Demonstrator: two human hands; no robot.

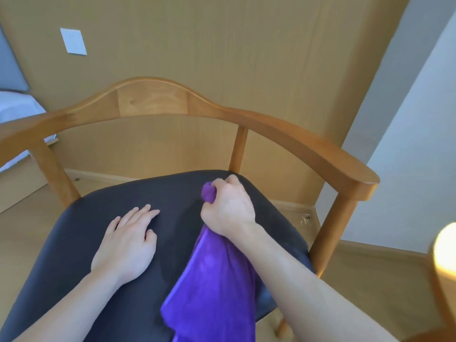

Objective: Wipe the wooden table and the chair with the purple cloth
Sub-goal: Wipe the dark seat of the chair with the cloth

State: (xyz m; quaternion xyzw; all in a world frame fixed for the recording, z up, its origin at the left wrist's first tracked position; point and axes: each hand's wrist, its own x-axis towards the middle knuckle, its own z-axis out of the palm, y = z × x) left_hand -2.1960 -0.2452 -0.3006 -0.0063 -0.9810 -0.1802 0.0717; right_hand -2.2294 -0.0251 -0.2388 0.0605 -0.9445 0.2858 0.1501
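**Cloth bunched at the seat's far right, its tail running back toward the wiper**

At left, the left hand (124,245) lies flat on the dark seat (74,243) of the chair (153,99), fingers straight and close together, pointing toward the backrest; it holds nothing and appears to be steadying the seat. A bare strip of cushion separates it from the cloth. To the right, the right hand (228,208) is closed in a fist around one end of the purple cloth (212,280), a tuft poking out past the knuckles near the seat's far right corner, just short of the rear post. From the fist the cloth trails back along the underside of the forearm, its long axis running near to far and slightly rightward, and spills over the seat's near edge out of view. The right hand is plainly the working hand; the left is near the cloth but not touching it. Judging by this layout, most of the seat's left half lies on the far side of the cloth from the fist, so the next stroke would likely sweep leftward or pull back toward the body. At far right, a blurred, sunlit wooden edge (441,267) may be the table; it cannot be told for certain.
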